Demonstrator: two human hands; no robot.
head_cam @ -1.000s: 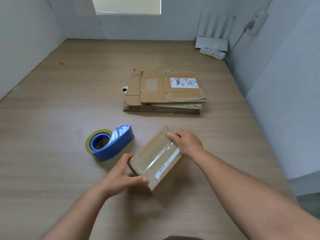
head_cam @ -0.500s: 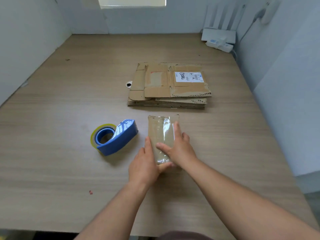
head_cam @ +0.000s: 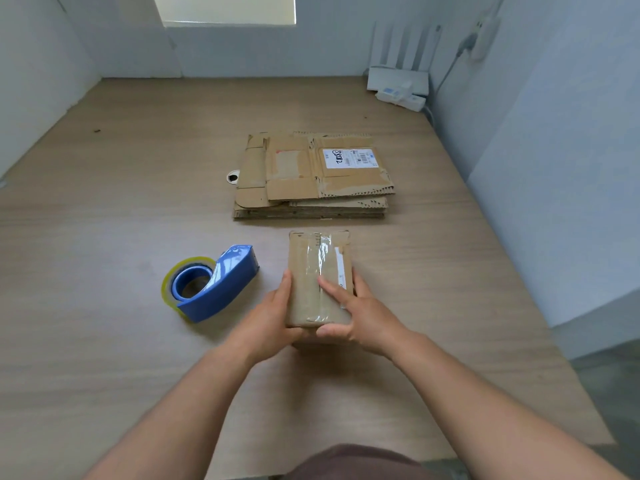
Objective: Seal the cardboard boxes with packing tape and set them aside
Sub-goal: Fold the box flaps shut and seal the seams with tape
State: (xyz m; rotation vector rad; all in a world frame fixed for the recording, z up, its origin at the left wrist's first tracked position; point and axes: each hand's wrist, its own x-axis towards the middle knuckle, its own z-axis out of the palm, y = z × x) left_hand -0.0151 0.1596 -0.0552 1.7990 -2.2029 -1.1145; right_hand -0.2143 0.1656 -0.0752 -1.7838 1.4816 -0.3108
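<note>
A small cardboard box (head_cam: 311, 265) lies lengthwise on the wooden table (head_cam: 104, 341), with a strip of clear tape running along its top. My left hand (head_cam: 270, 317) holds its near left side, fingers along the edge. My right hand (head_cam: 356, 313) grips the near right corner, thumb under the near end and index finger lying on the tape. A blue tape dispenser (head_cam: 211, 284) with a roll of clear tape rests on the table just left of the box.
A stack of flattened cardboard boxes (head_cam: 311, 178) lies behind the small box, with a small round cable hole (head_cam: 233, 177) at its left. A white router and power strip (head_cam: 398, 84) sit in the far right corner. Walls close in on the left, back and right.
The box turned from a diagonal position to straight, lengthwise away from me. Both hands shifted to its near end, and the right index finger now lies on the tape.
</note>
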